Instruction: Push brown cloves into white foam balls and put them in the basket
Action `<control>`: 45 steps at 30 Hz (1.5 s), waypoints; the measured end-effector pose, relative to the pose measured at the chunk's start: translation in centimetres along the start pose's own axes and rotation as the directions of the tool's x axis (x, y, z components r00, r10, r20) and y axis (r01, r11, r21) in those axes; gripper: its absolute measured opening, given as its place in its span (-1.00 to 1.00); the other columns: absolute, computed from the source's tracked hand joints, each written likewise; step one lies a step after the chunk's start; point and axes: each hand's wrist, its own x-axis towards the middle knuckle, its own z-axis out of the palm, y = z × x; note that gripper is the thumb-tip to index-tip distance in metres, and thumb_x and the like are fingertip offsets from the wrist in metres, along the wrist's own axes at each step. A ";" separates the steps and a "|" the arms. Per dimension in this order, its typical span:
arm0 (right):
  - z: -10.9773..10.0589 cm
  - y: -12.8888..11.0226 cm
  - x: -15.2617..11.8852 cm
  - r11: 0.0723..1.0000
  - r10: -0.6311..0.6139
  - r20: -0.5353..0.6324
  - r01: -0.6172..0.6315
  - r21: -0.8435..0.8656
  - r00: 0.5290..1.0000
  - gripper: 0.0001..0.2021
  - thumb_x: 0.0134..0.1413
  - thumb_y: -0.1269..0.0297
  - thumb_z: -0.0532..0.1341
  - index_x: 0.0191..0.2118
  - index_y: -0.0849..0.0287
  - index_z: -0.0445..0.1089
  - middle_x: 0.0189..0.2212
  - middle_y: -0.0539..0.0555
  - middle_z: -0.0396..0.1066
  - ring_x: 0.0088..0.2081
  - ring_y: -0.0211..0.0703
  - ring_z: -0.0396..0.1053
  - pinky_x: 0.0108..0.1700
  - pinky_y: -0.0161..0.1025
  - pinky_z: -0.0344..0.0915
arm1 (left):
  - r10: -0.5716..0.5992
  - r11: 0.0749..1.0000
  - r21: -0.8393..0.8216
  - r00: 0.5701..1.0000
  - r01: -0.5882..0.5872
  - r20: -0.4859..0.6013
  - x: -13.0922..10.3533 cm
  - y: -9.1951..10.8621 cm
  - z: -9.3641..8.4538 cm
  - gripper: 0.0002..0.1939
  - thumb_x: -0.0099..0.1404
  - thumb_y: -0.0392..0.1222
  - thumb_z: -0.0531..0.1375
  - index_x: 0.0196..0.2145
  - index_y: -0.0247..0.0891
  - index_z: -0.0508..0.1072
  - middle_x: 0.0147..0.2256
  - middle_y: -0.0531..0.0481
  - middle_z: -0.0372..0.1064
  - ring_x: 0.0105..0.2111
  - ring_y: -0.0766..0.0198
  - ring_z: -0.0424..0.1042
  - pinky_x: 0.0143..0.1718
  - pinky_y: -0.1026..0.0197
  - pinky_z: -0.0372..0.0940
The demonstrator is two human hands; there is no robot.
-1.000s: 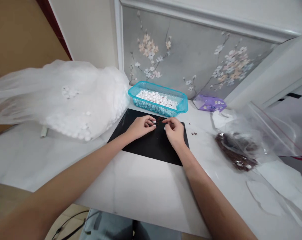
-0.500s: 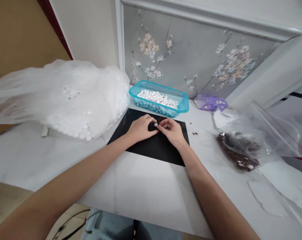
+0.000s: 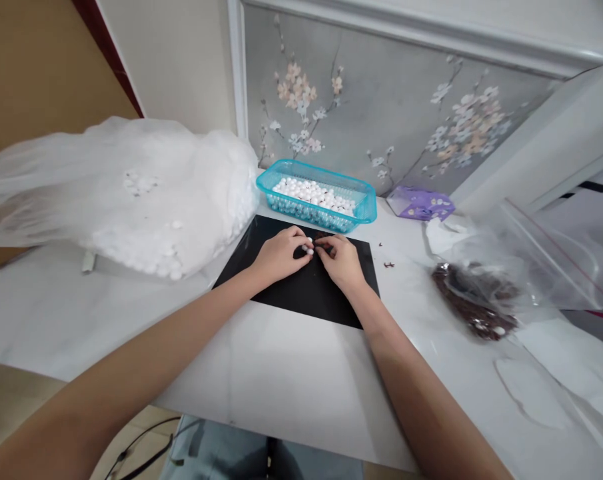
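Note:
Over a black mat (image 3: 301, 293), my left hand (image 3: 281, 255) pinches small white balls (image 3: 309, 251) between its thumb and fingers. My right hand (image 3: 341, 260) is close beside it on the right, its fingertips pressed together; what they hold is too small to make out. Small dark brown pieces (image 3: 322, 235) lie on the mat just behind the fingers. Behind the mat stands a blue basket (image 3: 368, 210) with many white balls in it.
A large translucent bag of white balls (image 3: 181, 193) fills the left. To the right are a purple packet (image 3: 424, 203), a clear bag with brown pieces (image 3: 474, 303) and a few brown bits (image 3: 389, 265) on the white table (image 3: 281, 373). A floral panel (image 3: 361, 100) rises behind.
The right fingertips have come slightly away from the white ball at the left fingertips. More white now shows between my left thumb and fingers. The view has shifted very slightly.

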 end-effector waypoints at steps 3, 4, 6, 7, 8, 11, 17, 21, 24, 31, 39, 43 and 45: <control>0.0 -0.2 -0.1 0.999 -0.019 0.003 0.019 -0.026 1.000 -0.86 -0.04 0.38 0.12 -0.39 0.21 0.44 -0.39 0.06 0.34 -0.51 -0.28 0.22 -0.41 -0.27 0.20 | 0.039 0.999 0.033 0.999 -0.039 -0.004 0.0 -0.1 0.1 -0.79 0.18 -0.11 0.11 -0.30 -0.15 0.52 -0.17 0.03 0.36 -0.16 0.20 0.33 -0.26 0.23 0.25; -0.1 -0.2 -0.1 0.999 -0.020 0.001 0.020 -0.027 1.000 -0.87 -0.04 0.39 0.13 -0.41 0.21 0.43 -0.40 0.06 0.34 -0.51 -0.28 0.22 -0.41 -0.28 0.20 | 0.050 0.998 0.044 0.999 -0.050 0.001 0.0 -0.1 0.1 -0.78 0.18 -0.10 0.11 -0.30 -0.14 0.53 -0.16 0.03 0.36 -0.15 0.20 0.32 -0.25 0.22 0.25; -0.2 -0.2 -0.1 1.000 -0.011 -0.019 0.011 -0.018 1.000 -0.88 -0.06 0.38 0.13 -0.44 0.21 0.42 -0.43 0.04 0.34 -0.52 -0.29 0.21 -0.42 -0.28 0.18 | 0.060 0.996 0.060 0.998 -0.060 0.010 0.0 -0.1 0.1 -0.78 0.18 -0.10 0.11 -0.30 -0.14 0.53 -0.15 0.04 0.36 -0.15 0.19 0.31 -0.25 0.20 0.26; -0.3 -0.2 -0.2 1.000 0.003 -0.036 -0.003 -0.003 0.999 -0.89 -0.06 0.37 0.14 -0.46 0.21 0.42 -0.45 0.04 0.34 -0.53 -0.29 0.20 -0.43 -0.29 0.18 | 0.061 0.996 0.065 0.998 -0.061 0.014 0.0 -0.1 0.1 -0.79 0.18 -0.10 0.11 -0.30 -0.14 0.53 -0.14 0.04 0.36 -0.15 0.19 0.30 -0.25 0.20 0.26; -0.3 -0.2 -0.2 1.000 0.023 -0.051 -0.022 0.018 0.998 -0.90 -0.07 0.36 0.15 -0.46 0.21 0.41 -0.48 0.03 0.34 -0.54 -0.30 0.19 -0.44 -0.29 0.17 | 0.061 0.996 0.067 0.998 -0.062 0.017 0.0 -0.1 0.1 -0.79 0.18 -0.11 0.12 -0.30 -0.14 0.52 -0.14 0.03 0.36 -0.15 0.19 0.30 -0.25 0.20 0.27; -0.4 -0.1 -0.2 0.992 0.066 -0.065 -0.059 0.107 0.996 -0.88 -0.05 0.29 0.16 -0.46 0.21 0.38 -0.50 0.02 0.34 -0.57 -0.32 0.15 -0.49 -0.31 0.14 | 0.071 0.994 0.081 0.997 -0.074 0.033 0.1 -0.2 0.2 -0.78 0.21 -0.11 0.10 -0.27 -0.16 0.51 -0.13 0.00 0.34 -0.12 0.18 0.28 -0.19 0.18 0.26; -0.4 -0.7 -0.7 0.993 -0.086 -0.032 0.089 0.076 0.996 -0.89 0.00 0.34 0.10 -0.44 0.20 0.34 -0.43 0.02 0.29 -0.58 -0.34 0.12 -0.50 -0.31 0.13 | 0.108 0.984 0.138 0.994 -0.112 0.037 0.3 -0.4 0.4 -0.78 0.23 -0.11 0.10 -0.26 -0.21 0.49 -0.13 -0.06 0.35 -0.07 0.12 0.25 -0.08 0.08 0.20; -0.6 -1.3 -1.0 0.991 -0.135 0.009 0.135 -0.022 0.991 -0.88 0.05 0.38 0.06 -0.40 0.19 0.33 -0.37 0.05 0.30 -0.53 -0.31 0.16 -0.44 -0.30 0.15 | 0.094 0.986 0.137 0.995 -0.099 0.039 0.3 -0.6 0.4 -0.78 0.22 -0.08 0.12 -0.27 -0.20 0.48 -0.12 -0.06 0.35 -0.04 0.09 0.23 -0.08 0.04 0.18; -0.7 -1.7 -1.1 0.984 -0.146 0.054 0.151 -0.091 0.988 -0.86 0.10 0.37 0.03 -0.36 0.19 0.33 -0.32 0.07 0.30 -0.50 -0.29 0.20 -0.42 -0.30 0.15 | 0.093 0.988 0.123 0.995 -0.098 0.043 0.3 -0.6 0.4 -0.78 0.22 -0.08 0.12 -0.27 -0.21 0.48 -0.13 -0.06 0.36 -0.05 0.09 0.23 -0.08 0.04 0.18; -0.8 -1.9 -1.2 0.950 -0.204 0.109 0.223 -0.217 0.973 -0.82 0.15 0.37 -0.01 -0.32 0.18 0.33 -0.28 0.10 0.31 -0.41 -0.23 0.29 -0.42 -0.31 0.16 | 0.064 0.993 0.092 0.997 -0.068 0.051 0.4 -0.6 0.5 -0.79 0.22 -0.07 0.13 -0.30 -0.20 0.48 -0.12 -0.04 0.38 -0.05 0.11 0.25 -0.08 0.06 0.19; -0.9 -1.8 -1.2 0.945 -0.263 0.104 0.278 -0.172 0.959 -0.82 0.10 0.40 0.02 -0.31 0.18 0.36 -0.28 0.09 0.34 -0.51 -0.30 0.24 -0.41 -0.31 0.21 | 0.050 0.997 0.059 0.998 -0.051 0.023 0.5 -1.0 0.7 -0.78 0.21 -0.05 0.15 -0.32 -0.21 0.51 -0.11 -0.04 0.39 -0.05 0.12 0.26 -0.04 0.06 0.20; -0.9 -1.7 -1.3 0.947 -0.278 0.085 0.288 -0.143 0.957 -0.83 0.05 0.44 0.04 -0.30 0.19 0.37 -0.29 0.08 0.34 -0.55 -0.32 0.22 -0.44 -0.32 0.21 | 0.047 0.997 0.055 0.999 -0.049 0.021 0.5 -1.0 0.7 -0.78 0.20 -0.05 0.15 -0.32 -0.21 0.51 -0.12 -0.04 0.39 -0.04 0.12 0.26 -0.04 0.05 0.20; -0.9 -1.7 -1.3 0.949 -0.281 0.081 0.289 -0.128 0.956 -0.82 0.02 0.45 0.04 -0.31 0.20 0.37 -0.29 0.08 0.34 -0.55 -0.32 0.22 -0.45 -0.32 0.21 | 0.046 0.998 0.046 0.999 -0.047 0.023 0.5 -1.1 0.8 -0.79 0.19 -0.06 0.16 -0.32 -0.21 0.51 -0.12 -0.04 0.39 -0.04 0.12 0.26 -0.03 0.06 0.20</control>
